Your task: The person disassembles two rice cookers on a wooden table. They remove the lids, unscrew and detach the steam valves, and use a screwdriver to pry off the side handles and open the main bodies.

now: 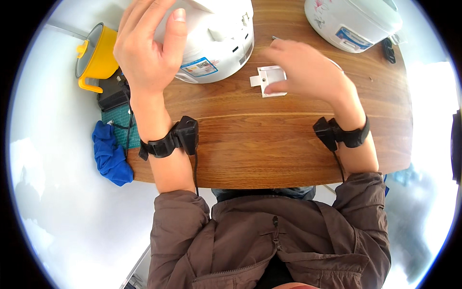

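A white rice cooker [219,53] stands on the wood-topped bench [269,139] at the upper middle of the frame, cut off by the top edge. A second white cooker [353,21], with a floral print, stands at the upper right, with a small black object [389,50] just beside it. At the upper left is a yellow pot [103,53] with a side handle; near it lie a black box [111,96], a green mat [120,123], a dark cable [130,108] and a crumpled blue cloth [109,156] hanging at the bench's left edge.

The yellow pot wears a grey lid [90,46] (so its contents are hidden), and the insides of both cookers are out of sight.

The hands are well apart. The left hand [147,53] covers part of the first cooker's left side, thumb spread from the fingers; whether it touches the cooker, I cannot tell. The right hand [310,70], blurred, has its thumb and fingers parted and overlaps the right side of a flat white plastic piece [265,84] lying just right of the upper centre; contact there is unclear too.
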A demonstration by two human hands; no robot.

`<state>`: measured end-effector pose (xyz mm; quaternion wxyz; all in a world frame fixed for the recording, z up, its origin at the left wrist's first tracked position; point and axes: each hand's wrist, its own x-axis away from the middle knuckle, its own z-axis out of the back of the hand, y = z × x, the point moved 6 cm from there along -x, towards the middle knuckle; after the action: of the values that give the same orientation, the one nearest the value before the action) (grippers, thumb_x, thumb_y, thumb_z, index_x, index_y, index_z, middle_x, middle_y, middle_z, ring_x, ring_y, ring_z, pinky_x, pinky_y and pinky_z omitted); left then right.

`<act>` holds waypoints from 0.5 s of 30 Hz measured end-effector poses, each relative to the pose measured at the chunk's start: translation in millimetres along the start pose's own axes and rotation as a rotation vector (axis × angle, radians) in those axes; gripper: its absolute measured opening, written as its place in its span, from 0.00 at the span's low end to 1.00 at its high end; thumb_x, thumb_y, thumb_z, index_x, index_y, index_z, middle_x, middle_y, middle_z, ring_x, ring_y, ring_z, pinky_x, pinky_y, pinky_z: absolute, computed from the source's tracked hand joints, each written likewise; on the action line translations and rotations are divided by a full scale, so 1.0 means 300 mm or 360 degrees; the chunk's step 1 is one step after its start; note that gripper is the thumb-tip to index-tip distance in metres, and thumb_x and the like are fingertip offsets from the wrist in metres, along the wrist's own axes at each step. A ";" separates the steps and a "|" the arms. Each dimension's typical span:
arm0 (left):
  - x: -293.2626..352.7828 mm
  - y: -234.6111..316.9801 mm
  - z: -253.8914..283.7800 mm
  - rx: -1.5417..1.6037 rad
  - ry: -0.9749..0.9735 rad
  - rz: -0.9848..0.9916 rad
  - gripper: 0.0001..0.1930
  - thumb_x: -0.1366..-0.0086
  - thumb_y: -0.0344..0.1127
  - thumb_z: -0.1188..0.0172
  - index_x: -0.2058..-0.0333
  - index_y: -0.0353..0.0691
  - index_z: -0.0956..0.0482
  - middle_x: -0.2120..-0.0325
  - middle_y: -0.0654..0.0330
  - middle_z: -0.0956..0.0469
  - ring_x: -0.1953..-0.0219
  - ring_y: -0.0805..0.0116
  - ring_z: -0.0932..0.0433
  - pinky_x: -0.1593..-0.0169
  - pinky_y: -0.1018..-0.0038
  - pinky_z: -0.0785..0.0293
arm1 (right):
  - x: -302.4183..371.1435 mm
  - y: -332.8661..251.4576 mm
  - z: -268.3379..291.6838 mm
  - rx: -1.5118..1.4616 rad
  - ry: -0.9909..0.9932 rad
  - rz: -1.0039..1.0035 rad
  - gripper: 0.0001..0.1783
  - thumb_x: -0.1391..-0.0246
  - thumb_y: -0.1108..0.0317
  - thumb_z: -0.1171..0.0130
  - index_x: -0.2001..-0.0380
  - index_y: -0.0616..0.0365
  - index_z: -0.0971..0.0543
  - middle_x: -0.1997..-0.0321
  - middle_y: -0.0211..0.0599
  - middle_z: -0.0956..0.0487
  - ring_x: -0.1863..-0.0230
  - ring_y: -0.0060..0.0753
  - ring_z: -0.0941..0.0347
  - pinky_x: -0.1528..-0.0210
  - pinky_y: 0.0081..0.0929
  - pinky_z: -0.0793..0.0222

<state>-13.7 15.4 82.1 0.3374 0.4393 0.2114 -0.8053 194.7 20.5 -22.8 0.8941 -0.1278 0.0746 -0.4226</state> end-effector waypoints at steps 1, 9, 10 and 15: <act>-0.001 0.003 0.001 -0.0022 -0.0001 0.0001 0.18 0.35 0.34 0.46 0.52 0.31 0.15 0.47 0.44 0.19 0.43 0.46 0.22 0.36 0.59 0.30 | 0.007 0.012 0.032 0.0046 0.0137 -0.0001 0.29 0.56 0.61 0.24 0.50 0.57 0.20 0.55 0.44 0.20 0.48 0.52 0.23 0.45 0.43 0.26; 0.005 -0.027 0.005 -0.0035 0.0006 0.0133 0.18 0.31 0.36 0.47 0.49 0.36 0.16 0.44 0.52 0.19 0.42 0.54 0.22 0.38 0.64 0.29 | 0.094 0.234 0.145 0.0397 0.0324 -0.0595 0.25 0.51 0.62 0.27 0.50 0.57 0.20 0.55 0.47 0.17 0.49 0.52 0.21 0.46 0.45 0.26; 0.013 -0.034 0.002 -0.0026 0.0065 0.0164 0.17 0.31 0.35 0.46 0.49 0.39 0.15 0.44 0.55 0.19 0.42 0.56 0.22 0.39 0.66 0.28 | 0.090 0.234 0.151 0.0326 0.0355 -0.0584 0.24 0.51 0.63 0.27 0.51 0.57 0.20 0.56 0.48 0.17 0.49 0.53 0.21 0.47 0.46 0.26; 0.037 -0.079 0.000 0.0144 0.0151 0.0465 0.16 0.35 0.32 0.41 0.49 0.38 0.23 0.47 0.51 0.25 0.47 0.52 0.26 0.45 0.63 0.28 | 0.078 0.234 0.164 0.0224 0.0293 -0.0597 0.23 0.56 0.64 0.24 0.58 0.60 0.21 0.60 0.50 0.17 0.53 0.57 0.21 0.52 0.48 0.25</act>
<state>-35.1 27.7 73.8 0.4205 0.5177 0.1244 -0.7346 272.9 53.3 3.2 0.7960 -0.0376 0.1012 -0.5956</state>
